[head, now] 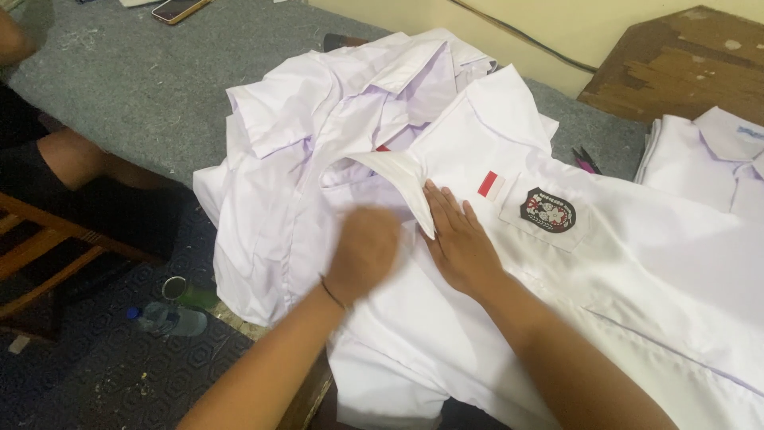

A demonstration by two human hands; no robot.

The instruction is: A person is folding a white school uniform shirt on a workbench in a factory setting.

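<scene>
A white shirt [637, 263] lies spread on the table, collar [402, 171] toward the left, with a small red-and-white flag patch [489, 184] and a dark round crest [547, 209] on its chest pocket. My right hand [460, 239] lies flat, fingers together, on the shirt front just right of the collar. My left hand [362, 251] is blurred, fingers curled, over the fabric left of the collar; whether it grips cloth is unclear. A heap of more white shirts [318, 119] sits behind and to the left.
A grey padded table top [135, 87] runs to the back left, with a phone [179, 9] at its far edge. Another folded white shirt [708, 155] lies right, by a worn wooden board [684, 56]. Pink-handled scissors [587, 162]. A person's leg [87, 163], wooden chair [40, 255] and bottle [171, 318] stand left.
</scene>
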